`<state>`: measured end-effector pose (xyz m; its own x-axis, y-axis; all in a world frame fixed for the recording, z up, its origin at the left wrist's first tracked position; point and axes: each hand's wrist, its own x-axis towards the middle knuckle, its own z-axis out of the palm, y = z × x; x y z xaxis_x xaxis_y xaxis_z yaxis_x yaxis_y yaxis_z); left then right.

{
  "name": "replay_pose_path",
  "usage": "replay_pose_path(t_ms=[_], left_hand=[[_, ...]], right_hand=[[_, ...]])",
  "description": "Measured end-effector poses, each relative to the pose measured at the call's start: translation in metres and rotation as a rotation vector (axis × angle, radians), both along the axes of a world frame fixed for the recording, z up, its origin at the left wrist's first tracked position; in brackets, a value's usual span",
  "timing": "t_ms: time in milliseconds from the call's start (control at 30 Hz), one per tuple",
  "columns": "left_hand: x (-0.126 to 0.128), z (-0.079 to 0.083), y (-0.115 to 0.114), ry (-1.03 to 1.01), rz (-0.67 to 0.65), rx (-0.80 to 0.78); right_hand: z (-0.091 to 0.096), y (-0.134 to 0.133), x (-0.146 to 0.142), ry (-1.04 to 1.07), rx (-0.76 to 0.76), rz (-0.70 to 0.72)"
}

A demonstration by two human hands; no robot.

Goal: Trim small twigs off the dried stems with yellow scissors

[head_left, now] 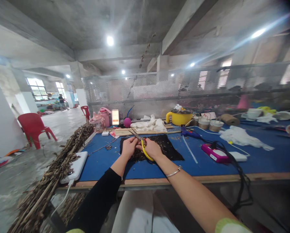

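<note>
Scissors [142, 142] with metal blades [135, 133], smooth plastic handle [146, 156]

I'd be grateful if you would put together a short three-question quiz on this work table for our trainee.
1. Which hand holds the scissors: (A) left, (B) right, (C) neither?

2. True or false: in the picture, the purple box lies further right than the yellow pot.

3. Fill in the colour: a ____ cloth lies on the blue tabletop.

Key:
1. B; the yellow handles are in the right hand.
2. True.
3. Black.
</note>
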<state>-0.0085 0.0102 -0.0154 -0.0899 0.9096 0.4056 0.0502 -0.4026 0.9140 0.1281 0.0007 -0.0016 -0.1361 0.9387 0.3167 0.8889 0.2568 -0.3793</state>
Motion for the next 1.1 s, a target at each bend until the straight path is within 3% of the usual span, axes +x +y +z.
replay_pose_path(t_ms=[300,600,800,1100], left_hand=[[0.0003,0.0057,-0.0031,-0.063,0.004,-0.042],[-0.0011,0.0086,-0.0055,-0.065,0.115,-0.151],[-0.0024,0.0087,-0.0054,-0.058,0.152,-0.125],[-0.0016,0.0065,-0.0013,-0.145,0.097,-0.155]], right_hand=[[-0.0035,0.0047,0.0003,-0.036,0.028,0.006],[-0.0042,0.0075,0.0059,0.012,0.05,-0.045],[-0.0014,0.005,0.0043,-0.002,0.017,0.03],[-0.0087,0.0087,0.0037,0.005,0.114,0.062]])
